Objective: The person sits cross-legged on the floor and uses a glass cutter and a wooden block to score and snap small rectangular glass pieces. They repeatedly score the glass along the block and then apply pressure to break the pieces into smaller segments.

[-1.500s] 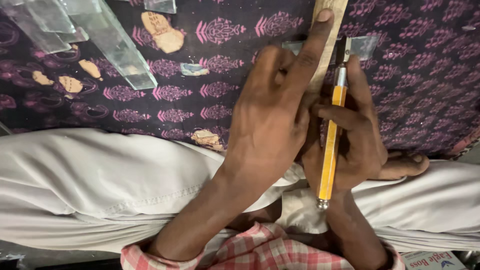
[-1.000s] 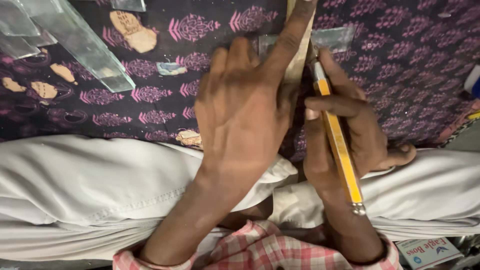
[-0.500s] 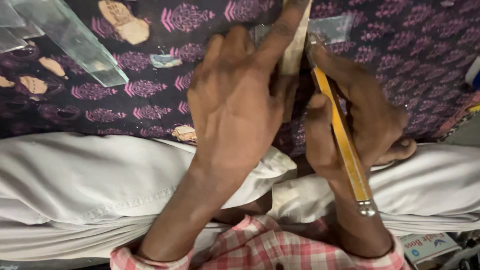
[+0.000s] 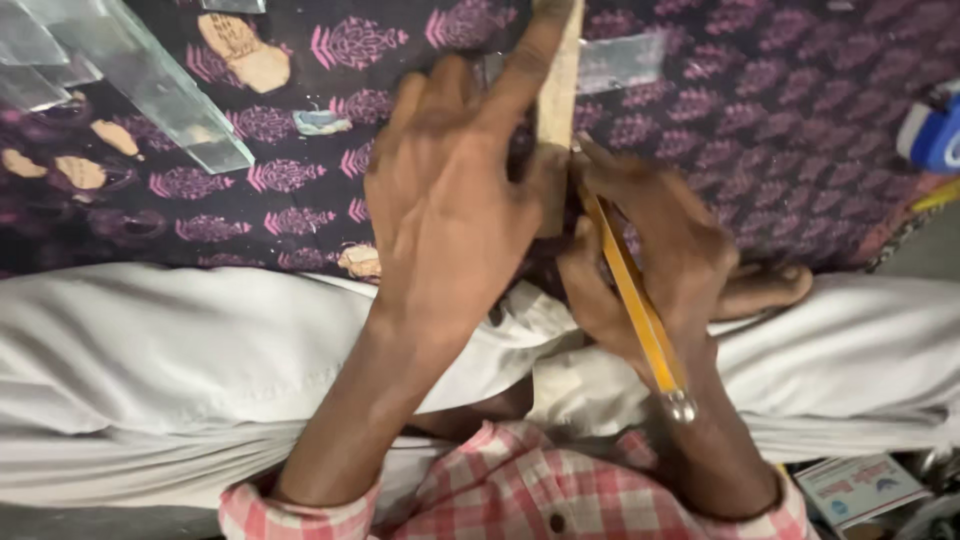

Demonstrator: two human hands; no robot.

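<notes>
Left hand [image 4: 450, 210] flat on wooden ruler [image 4: 558, 95]; right hand [image 4: 660, 250] grips yellow glass cutter [image 4: 635, 300]; clear glass strips [image 4: 150, 70] at ten o'clock on patterned cloth [image 4: 780, 110]

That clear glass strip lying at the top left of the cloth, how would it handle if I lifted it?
The glass strip looks rigid, so it probably won't flex. Being long, thin and clear-edged, it is likely fragile and sharp. It lies on the patterned cloth, which probably keeps it from sliding.

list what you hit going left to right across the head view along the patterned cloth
glass strips → tan patch → left hand → wooden ruler → yellow tool in right hand → blue object
</notes>
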